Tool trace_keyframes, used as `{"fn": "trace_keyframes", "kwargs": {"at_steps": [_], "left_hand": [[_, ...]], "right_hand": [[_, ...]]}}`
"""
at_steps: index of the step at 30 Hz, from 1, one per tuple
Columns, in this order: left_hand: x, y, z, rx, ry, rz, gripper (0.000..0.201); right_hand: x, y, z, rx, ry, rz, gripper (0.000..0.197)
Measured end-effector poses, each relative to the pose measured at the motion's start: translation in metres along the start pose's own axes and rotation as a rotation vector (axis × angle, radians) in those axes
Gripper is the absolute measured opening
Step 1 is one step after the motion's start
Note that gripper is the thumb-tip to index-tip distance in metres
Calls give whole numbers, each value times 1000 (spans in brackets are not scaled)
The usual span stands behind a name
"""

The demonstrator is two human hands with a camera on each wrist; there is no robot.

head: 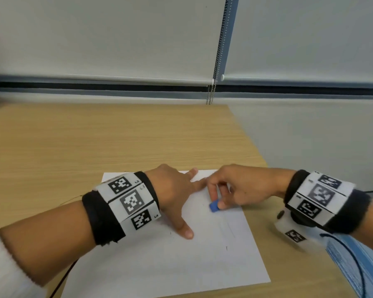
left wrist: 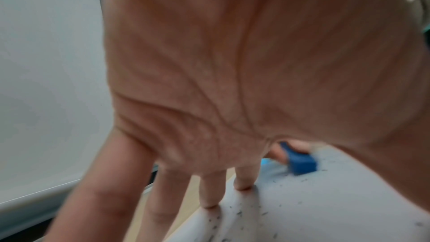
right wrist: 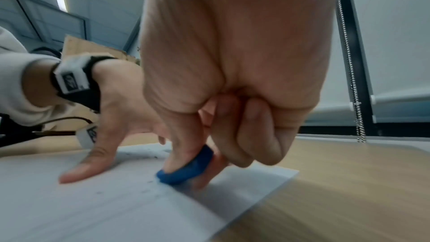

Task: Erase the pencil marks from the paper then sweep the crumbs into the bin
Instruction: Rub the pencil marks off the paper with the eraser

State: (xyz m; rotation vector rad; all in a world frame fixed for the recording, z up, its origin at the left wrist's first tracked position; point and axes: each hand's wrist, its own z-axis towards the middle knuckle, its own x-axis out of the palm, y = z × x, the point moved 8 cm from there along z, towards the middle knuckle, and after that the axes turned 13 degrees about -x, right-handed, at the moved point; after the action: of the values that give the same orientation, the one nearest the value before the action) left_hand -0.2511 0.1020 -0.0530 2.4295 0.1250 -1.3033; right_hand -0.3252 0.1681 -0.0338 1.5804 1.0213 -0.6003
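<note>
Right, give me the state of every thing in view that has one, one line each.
paper: flat on the desk, pinned by the left hand, faint pencil lines left
eraser: pinched, pressed on the paper
crumbs: scattered on the paper, unswept
left hand: spread, fingertips pressing the paper
right hand: pinches the eraser
blinds: lowered

blue eraser (head: 214, 206) on white paper (head: 181, 265), dark crumbs (left wrist: 239, 213) around

Head looks down — wrists close, low.
</note>
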Motion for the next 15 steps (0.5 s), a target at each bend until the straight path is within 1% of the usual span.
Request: {"fn": "trace_keyframes", "kwargs": {"at_steps": [2,3,4,7,8,9,12,13,14,15], "left_hand": [[0,0,0,-9,7,4,122],[0,0,0,-13,6,9,122],[0,1,0,-17,4,13,123],[0,0,0,-23,7,18,125],[0,0,0,-20,7,13,124],[0,0,0,-18,7,6,123],[0,1,-2,-19,25,-14,121],[1,1,-2,-21,35,-18,122],[1,2,-3,-22,38,-17,122],[1,2,-3,-23,39,-15,123]], "right_hand": [[-9,-2,4,18,-129,-16,9],[-9,-2,2,22,-149,-5,9],[-3,-1,-1,15,-121,11,9],[23,11,-13,-3,140,52,7],[24,13,-12,-2,168,45,7],[19,12,-8,-1,136,19,7],[-8,7,4,10,-95,-78,9],[-9,5,3,16,-125,-71,10],[-5,5,0,16,-105,-49,10],[4,6,-4,7,-37,-25,12]]}}
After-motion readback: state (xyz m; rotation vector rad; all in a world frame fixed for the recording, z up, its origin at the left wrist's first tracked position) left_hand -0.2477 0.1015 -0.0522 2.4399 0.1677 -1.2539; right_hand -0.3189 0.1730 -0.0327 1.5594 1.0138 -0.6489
